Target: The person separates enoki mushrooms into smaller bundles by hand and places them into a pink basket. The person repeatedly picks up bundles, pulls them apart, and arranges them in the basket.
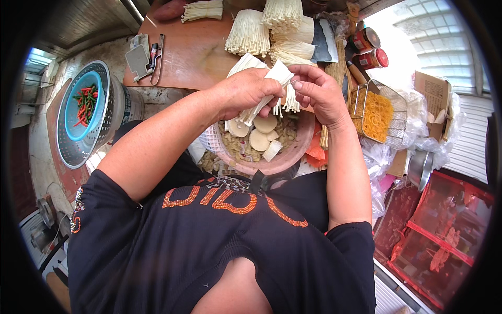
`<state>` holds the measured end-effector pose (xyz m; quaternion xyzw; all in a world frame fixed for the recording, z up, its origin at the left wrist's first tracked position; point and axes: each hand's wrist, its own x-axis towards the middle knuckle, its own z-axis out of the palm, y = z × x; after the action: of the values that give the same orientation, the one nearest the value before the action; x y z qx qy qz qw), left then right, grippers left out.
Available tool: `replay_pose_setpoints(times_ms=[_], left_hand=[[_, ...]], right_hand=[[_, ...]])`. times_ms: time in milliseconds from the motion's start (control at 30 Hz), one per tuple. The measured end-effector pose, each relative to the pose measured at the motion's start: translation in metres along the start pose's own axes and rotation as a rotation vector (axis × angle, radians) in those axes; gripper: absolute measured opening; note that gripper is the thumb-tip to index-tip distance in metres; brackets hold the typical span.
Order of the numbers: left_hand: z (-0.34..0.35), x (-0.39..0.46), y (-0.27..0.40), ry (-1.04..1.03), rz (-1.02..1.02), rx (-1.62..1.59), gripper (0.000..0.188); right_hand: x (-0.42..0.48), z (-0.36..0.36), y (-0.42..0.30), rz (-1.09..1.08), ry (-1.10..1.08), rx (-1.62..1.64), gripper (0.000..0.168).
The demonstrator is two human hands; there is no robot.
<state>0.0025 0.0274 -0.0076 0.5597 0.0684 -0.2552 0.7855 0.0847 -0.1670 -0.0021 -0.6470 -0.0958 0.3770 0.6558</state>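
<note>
My left hand (251, 92) is closed around a bunch of enoki mushrooms (279, 72), its cut end pointing up and to the right. Close beside that end is my right hand (318, 92), its thumb and fingertips near together; whether something thin is pinched there I cannot tell. More enoki lies behind both hands on the board's near edge. Below them stands a pink plastic basin (304, 147) holding round, pale cut-off stem bases (265, 123) and brownish scraps. Stacked enoki bundles (248, 33) lie on the wooden board (188, 59) beyond.
At the right, a wire basket (398, 129) holds yellow rubber bands (376, 114), near red-lidded jars (372, 59) and plastic bags. A peeler-like metal tool (157, 62) lies on the board's left. Farther left, a blue bowl of chili peppers (84, 106) sits in a metal colander (64, 145).
</note>
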Motion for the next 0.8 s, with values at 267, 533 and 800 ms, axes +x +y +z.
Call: replay_pose_setpoints(times_ms=[267, 533, 800], left_hand=[[0.005, -0.006, -0.006, -0.417, -0.192, -0.244, 0.016], [0.015, -0.001, -0.007, -0.448, -0.11, -0.141, 0.04], [0.026, -0.006, -0.012, -0.366, -0.045, 0.038, 0.021]], right_hand=[[-0.036, 0.019, -0.018, -0.089, -0.239, -0.005, 0.053], [-0.045, 0.017, -0.018, -0.129, -0.058, -0.153, 0.027], [-0.048, 0.019, -0.023, -0.064, 0.002, -0.224, 0.032]])
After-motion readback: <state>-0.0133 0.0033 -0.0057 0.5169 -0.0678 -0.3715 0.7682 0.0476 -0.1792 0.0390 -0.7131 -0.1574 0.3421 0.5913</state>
